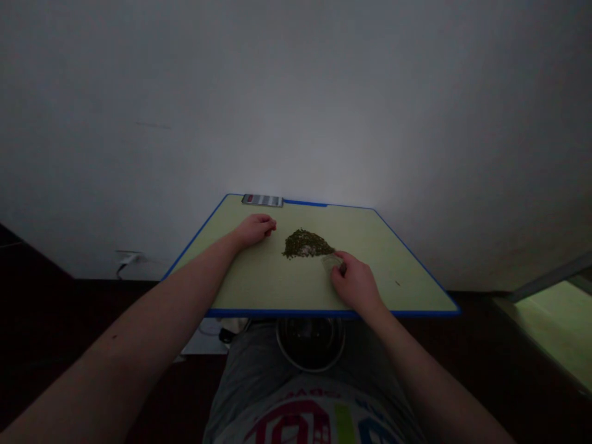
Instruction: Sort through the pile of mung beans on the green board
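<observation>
Centrally, our greenish flaky heap lay on the counter; at its right end our right hand pinched a thin pale piece, while our left hand, near its left end, had fingers curled narrow, nothing visible within; we judged that a brisk knock or stroke could scatter the loose flakes

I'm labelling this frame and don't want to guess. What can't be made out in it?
All in the head view:
- Left hand: curled fingers hide whether it holds anything.
- Pale piece in the right hand: partly covered by fingers, too blurred to identify.
- Heap: bits too small to identify.
- Phone: screen text too small.
- Bowl: far rim hidden by the board.
</observation>
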The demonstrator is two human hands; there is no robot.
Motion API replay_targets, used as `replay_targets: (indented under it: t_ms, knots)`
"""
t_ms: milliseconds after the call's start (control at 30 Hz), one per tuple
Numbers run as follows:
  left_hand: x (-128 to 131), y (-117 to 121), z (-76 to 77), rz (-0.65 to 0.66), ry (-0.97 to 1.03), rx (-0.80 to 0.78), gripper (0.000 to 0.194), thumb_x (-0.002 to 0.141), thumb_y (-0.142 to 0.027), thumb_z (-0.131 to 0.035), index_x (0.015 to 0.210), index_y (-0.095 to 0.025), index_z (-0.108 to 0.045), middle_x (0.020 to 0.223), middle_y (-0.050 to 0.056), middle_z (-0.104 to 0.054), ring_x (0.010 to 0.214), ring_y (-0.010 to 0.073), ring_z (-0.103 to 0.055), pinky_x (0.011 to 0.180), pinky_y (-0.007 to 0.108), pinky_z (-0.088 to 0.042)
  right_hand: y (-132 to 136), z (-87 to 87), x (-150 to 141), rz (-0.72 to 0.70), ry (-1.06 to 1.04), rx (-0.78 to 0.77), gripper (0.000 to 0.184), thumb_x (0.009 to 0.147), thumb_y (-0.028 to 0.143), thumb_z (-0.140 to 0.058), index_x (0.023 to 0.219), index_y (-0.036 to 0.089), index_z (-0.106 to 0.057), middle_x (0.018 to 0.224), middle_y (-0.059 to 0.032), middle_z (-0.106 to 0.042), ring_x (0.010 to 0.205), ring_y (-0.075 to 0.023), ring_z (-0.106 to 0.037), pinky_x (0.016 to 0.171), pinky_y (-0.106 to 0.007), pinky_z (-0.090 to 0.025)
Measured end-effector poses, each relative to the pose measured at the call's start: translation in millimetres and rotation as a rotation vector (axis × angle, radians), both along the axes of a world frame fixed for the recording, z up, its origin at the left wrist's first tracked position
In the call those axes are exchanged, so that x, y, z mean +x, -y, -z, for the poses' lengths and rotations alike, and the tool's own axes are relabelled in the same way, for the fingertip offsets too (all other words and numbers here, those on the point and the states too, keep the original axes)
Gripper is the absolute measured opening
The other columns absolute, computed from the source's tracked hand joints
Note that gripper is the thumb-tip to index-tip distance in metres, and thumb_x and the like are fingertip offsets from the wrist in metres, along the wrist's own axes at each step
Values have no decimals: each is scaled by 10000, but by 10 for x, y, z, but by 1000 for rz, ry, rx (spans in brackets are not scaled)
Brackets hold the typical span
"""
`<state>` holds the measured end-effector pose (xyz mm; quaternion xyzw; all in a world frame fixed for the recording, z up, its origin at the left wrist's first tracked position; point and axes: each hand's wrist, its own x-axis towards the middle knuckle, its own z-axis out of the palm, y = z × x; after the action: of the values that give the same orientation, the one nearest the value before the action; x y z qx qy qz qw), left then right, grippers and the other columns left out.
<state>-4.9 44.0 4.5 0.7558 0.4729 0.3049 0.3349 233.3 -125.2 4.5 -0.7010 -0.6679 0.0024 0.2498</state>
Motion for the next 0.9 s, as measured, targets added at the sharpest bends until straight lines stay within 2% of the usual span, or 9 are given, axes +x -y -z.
replay_targets:
  t_ms: [133, 300, 467, 900]
  knots:
    - [10, 22, -19, -4, 8, -27, 281, 722, -413, -457, 654, -153, -539, 516, -14, -478, 457, 89, -395, 463, 225, -305, 38, -11, 26, 2, -5, -8, 383, 769, 233, -446, 1136, 166, -534, 812, -62, -655, 669, -164, -571, 638, -258, -395]
    - [15, 30, -23, -15, -3, -24, 282, 719, -412, -454, 661, -154, -550, 518, -15, -484, 459, 88, -396, 460, 219, -303, -33, -12, -151, -68, 11, -10, 393, 790, 245, -428, 1161, 150, -515, 861, -77, -654, 737, -170, -580, 698, -266, -401]
    - [10, 33, -26, -6, -4, -8, 301, 723, -427, -447, 685, -153, -566, 504, -23, -471, 457, 89, -392, 470, 220, -307, -106, -13, -260, -41, 34, -15, 399, 794, 233, -413, 1170, 132, -503, 903, -100, -648, 782, -186, -582, 735, -286, -399]
    - [18, 47, -39, -1, 14, -20, 297, 716, -427, -457, 664, -152, -556, 516, -16, -484, 469, 90, -400, 472, 220, -313, 18, -12, 83, 38, 10, 13, 354, 762, 231, -446, 1093, 163, -553, 817, -68, -657, 668, -165, -574, 627, -251, -389]
